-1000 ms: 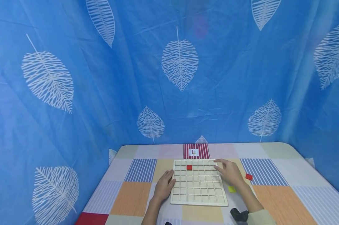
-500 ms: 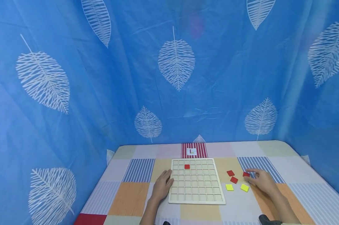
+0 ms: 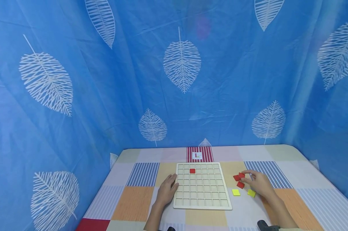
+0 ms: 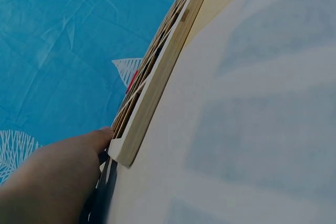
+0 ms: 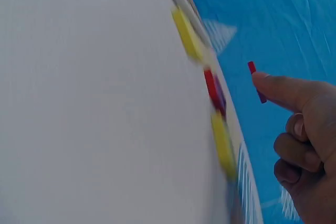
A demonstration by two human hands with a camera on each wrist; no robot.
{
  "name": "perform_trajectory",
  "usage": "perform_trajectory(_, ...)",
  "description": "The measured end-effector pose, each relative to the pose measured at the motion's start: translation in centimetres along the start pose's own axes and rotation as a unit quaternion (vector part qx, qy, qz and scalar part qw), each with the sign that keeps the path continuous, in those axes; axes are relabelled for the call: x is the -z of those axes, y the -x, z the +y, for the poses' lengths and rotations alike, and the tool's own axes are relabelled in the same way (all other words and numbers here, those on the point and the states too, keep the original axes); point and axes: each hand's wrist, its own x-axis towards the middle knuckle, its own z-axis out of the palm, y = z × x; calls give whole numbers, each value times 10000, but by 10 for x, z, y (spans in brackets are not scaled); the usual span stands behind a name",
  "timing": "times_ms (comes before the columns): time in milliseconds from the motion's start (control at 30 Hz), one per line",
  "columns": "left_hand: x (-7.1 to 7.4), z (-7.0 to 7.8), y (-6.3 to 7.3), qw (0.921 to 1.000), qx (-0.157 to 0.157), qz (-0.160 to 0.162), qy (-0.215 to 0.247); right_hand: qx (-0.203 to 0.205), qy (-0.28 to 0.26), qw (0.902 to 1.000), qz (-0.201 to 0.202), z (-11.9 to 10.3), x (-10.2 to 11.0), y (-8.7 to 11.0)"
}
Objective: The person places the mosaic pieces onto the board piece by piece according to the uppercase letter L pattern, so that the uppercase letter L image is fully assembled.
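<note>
Head view: right grip [image 3: 260, 184] pinches a red tile [image 3: 241, 175], left grip [image 3: 166, 191] rests relaxed against the gridded board [image 3: 200, 188].

right hand [image 5: 312, 129] pinches red tile [image 5: 252, 68]

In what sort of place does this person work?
Probably a small screened-off workspace: blue leaf-print sheets hang behind and on both sides, enclosing a cloth-covered table with a gridded board on it.

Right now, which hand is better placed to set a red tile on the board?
Probably the right hand, pinching a red tile; the left hand touches the left edge of the board.
</note>
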Motion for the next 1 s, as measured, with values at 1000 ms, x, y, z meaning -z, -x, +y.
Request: perform_trajectory(1000,-1,-2,0,9999,10,49,90,1563,-676,9826,-737,-112,-129,-41)
